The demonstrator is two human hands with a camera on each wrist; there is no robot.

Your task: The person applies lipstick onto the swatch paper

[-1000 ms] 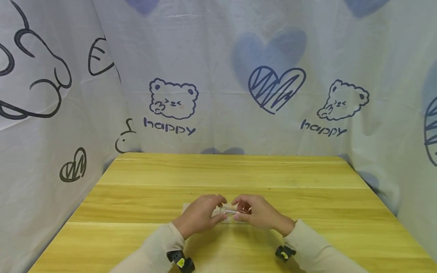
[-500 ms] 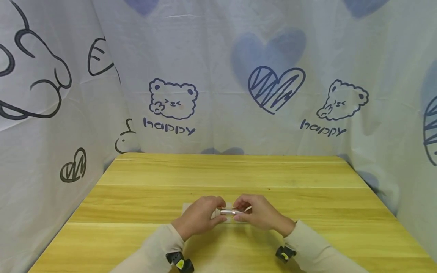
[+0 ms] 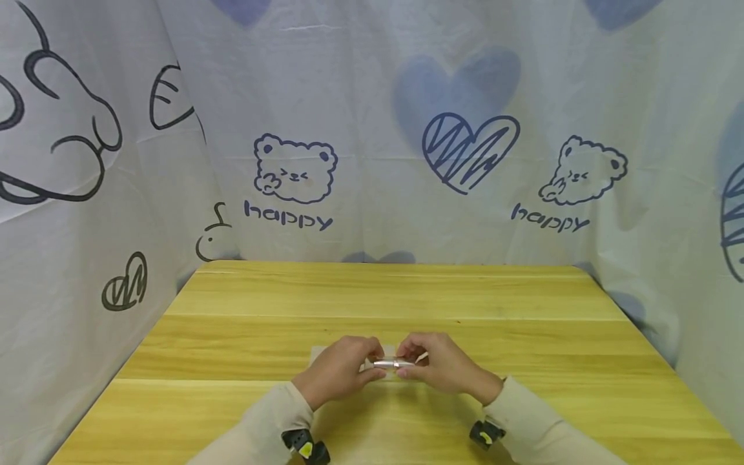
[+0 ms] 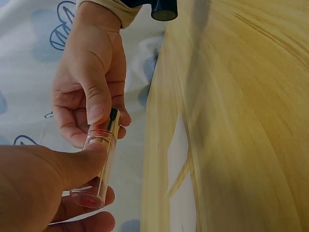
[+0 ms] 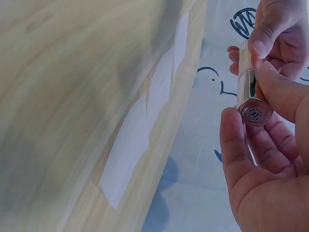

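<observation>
In the head view a small shiny lip gloss tube [image 3: 386,363] lies level between my two hands, above the table. My left hand [image 3: 343,369] pinches its left end between thumb and fingers. The right end is pinched by my right hand [image 3: 443,363]. Up close in the left wrist view, the tube [image 4: 99,164] has clear plastic, a gold-toned part and a reddish end. A round label marks the tube's end [image 5: 254,114] in the right wrist view. The fingers hide parts of it.
White paper strips [image 5: 126,150] lie on the wood-grain table [image 3: 372,297] beneath the hands. A printed white curtain [image 3: 372,129] surrounds the table at the back and sides. Dark wrist cameras [image 3: 307,445] sit on the sleeves.
The tube, slightly tilted and mostly toward the right hand a second ago, has levelled and shifted a little left. Its left end now sits between the left fingers. Both hands have barely moved.
</observation>
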